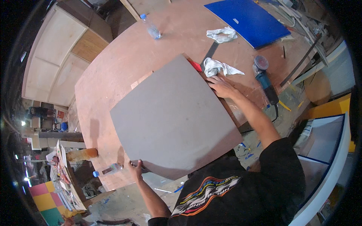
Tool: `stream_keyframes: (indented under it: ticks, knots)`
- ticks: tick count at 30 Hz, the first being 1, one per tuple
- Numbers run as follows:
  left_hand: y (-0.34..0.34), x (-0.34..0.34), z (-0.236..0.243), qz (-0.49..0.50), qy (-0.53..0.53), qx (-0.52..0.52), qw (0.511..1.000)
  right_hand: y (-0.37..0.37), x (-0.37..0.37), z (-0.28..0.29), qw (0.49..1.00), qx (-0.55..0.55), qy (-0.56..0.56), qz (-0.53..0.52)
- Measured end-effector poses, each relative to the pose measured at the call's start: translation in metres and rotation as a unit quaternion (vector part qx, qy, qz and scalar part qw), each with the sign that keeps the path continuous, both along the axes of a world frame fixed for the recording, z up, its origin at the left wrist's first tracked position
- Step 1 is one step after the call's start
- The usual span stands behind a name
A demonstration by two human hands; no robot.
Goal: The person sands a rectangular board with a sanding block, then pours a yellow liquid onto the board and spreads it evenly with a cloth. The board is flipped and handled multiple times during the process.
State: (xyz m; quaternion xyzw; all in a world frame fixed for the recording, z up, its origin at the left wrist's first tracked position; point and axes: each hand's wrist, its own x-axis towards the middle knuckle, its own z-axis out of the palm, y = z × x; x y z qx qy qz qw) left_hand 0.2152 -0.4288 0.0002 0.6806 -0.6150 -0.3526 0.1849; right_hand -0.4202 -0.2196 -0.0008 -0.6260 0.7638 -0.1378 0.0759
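A large square grey panel [175, 116] lies tilted in front of me, its near corner reaching over the table's near edge by my shirt. My left hand [136, 169] grips its lower left edge, thumb on top and the other fingers mostly hidden. At the panel's right edge, my right hand [220, 86] holds the side, with its fingers bent over the edge and its thumb out of sight. Just beyond that hand sits a crumpled white cloth [215, 68]. A red object [195, 66] pokes out beside the panel's far corner.
The brown table [113, 71] bears an angle grinder [266, 79] at right, a blue board [247, 22], another white cloth [221, 35], and a plastic bottle [151, 28]. At the left edge lie a second bottle [109, 169] and an orange-brown jar [85, 153]. A white curved cabinet [328, 169] stands right.
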Motion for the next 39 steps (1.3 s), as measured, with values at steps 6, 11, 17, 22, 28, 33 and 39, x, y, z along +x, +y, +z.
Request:
stream_keyframes:
  ticks: [6, 11, 17, 22, 28, 33, 39]
  knots:
    - [-0.015, 0.006, -0.009, -0.108, -0.168, -0.115, 0.973, -0.012, -0.018, -0.036, 0.97, 0.115, 0.141, 0.163]
    - [-0.023, -0.047, 0.021, -0.133, -0.342, -0.045, 0.929, -0.03, -0.015, -0.109, 0.982, -0.009, 0.125, 0.139]
    - [-0.012, -0.136, 0.063, -0.098, -0.487, 0.019, 0.868, -0.019, -0.01, -0.053, 0.987, -0.057, 0.13, 0.075]
    - [-0.049, -0.299, 0.077, -0.318, -0.244, -0.179, 0.899, -0.02, -0.021, -0.03, 0.976, 0.086, 0.136, 0.149]
    - [0.031, -0.574, 0.093, -0.708, -0.183, -0.191, 0.655, -0.061, -0.013, -0.071, 0.367, 0.009, 0.898, 0.243]
    - [0.054, -0.617, 0.083, -0.766, -0.342, -0.163, 0.52, -0.096, 0.013, -0.144, 0.139, 0.059, 0.983, 0.103]
    - [0.024, -0.62, 0.071, -0.818, -0.26, -0.222, 0.463, -0.131, 0.032, -0.221, 0.074, 0.158, 0.984, 0.033]
